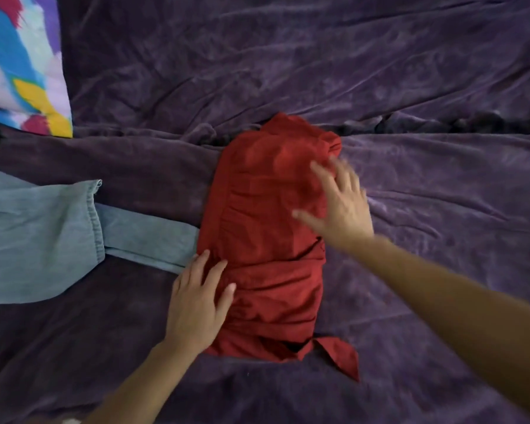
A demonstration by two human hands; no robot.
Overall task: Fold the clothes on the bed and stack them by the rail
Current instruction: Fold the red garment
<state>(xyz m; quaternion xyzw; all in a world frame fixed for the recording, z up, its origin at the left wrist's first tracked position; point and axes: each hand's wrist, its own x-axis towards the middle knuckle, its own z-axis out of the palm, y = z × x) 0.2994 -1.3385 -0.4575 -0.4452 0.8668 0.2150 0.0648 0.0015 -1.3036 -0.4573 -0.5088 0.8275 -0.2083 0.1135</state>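
Observation:
A red garment point(266, 240) lies folded into a long narrow bundle in the middle of the bed, with a loose flap sticking out at its near right corner. My left hand point(198, 304) rests flat on its near left edge, fingers straight. My right hand point(338, 203) is spread open over the far right part of the red garment, fingers apart and slightly blurred. A grey-blue garment point(43, 237) lies spread out to the left, one of its ends tucked under the red bundle's left side.
A dark purple velvety blanket point(410, 87) covers the whole bed, with a raised fold running across behind the red bundle. A bright multicoloured pillow or cloth point(22, 62) sits at the far left corner.

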